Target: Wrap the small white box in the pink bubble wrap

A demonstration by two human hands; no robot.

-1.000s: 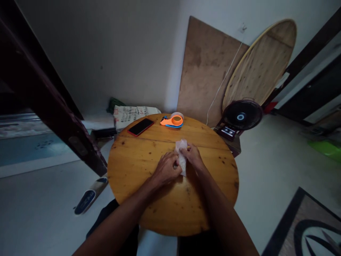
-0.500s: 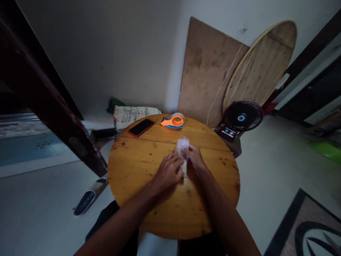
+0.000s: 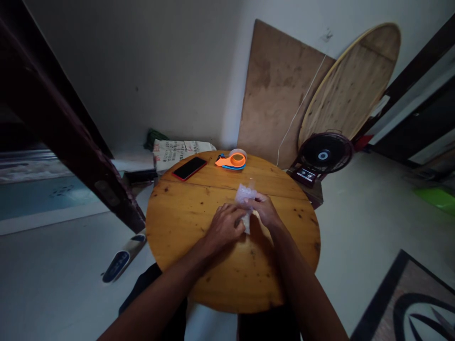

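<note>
A small bundle of clear bubble wrap [image 3: 244, 193] stands out pale against the round wooden table [image 3: 177, 220], near its middle. My left hand [image 3: 226, 223] is closed on the bundle's left side, fingers curled over it. From the right, my right hand [image 3: 263, 208] pinches the upper part of the wrap between thumb and fingers. Whatever the wrap may contain is hidden. Beyond the hands, an orange and blue tape dispenser [image 3: 232, 160] with a roll of tape lies near the far edge. Left of it rests a phone [image 3: 189, 168] with a red edge and a dark screen.
Behind the table, a printed sack [image 3: 181, 150] lies by the wall. A dark fan [image 3: 325, 155] stands at the back right, before a leaning board [image 3: 277, 85] and a round wooden top [image 3: 355, 80]. A dark post [image 3: 88, 156] rises at the left.
My right hand has shifted slightly and turned over the top of the bubble wrap. The left hand stays nearly where it was. The view has tilted a little.
</note>
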